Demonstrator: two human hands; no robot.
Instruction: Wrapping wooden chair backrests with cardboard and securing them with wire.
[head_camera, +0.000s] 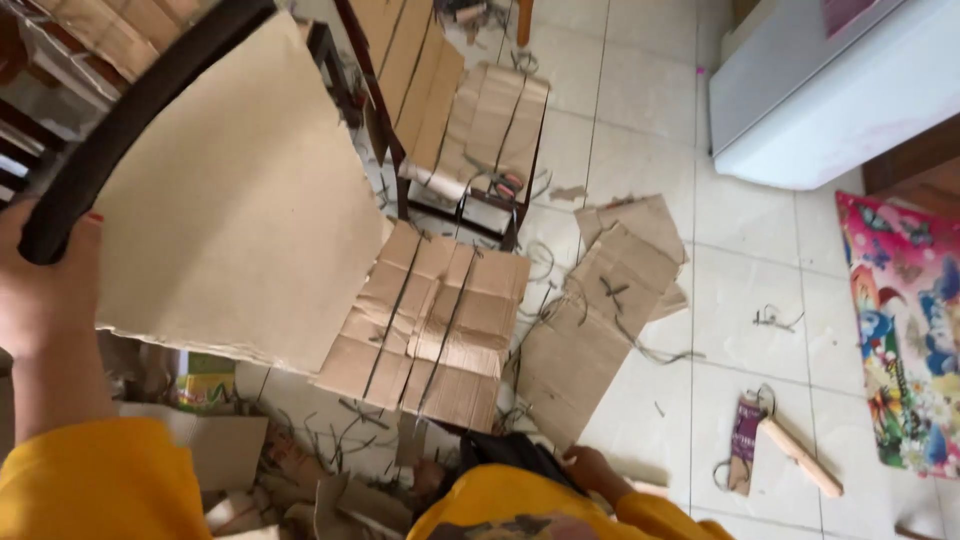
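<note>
The large cardboard sheet (235, 200) was matt brown paperboard, its lower edge roughly torn. The dark curved bar (120, 125) at the left hand (45, 290) looked smooth and dull. The floor (740, 300) was glossy pale tile. The stick (800, 457) near its right edge was bare wood. The sleeves (95, 480) were soft yellow cloth.

Cardboard bundle (428, 325) on floor (740, 300), loose sheets (600, 320) just right

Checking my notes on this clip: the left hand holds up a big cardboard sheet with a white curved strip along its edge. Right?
Not quite. The head view shows the strip is black. The left hand does hold it against the cardboard sheet.
</note>
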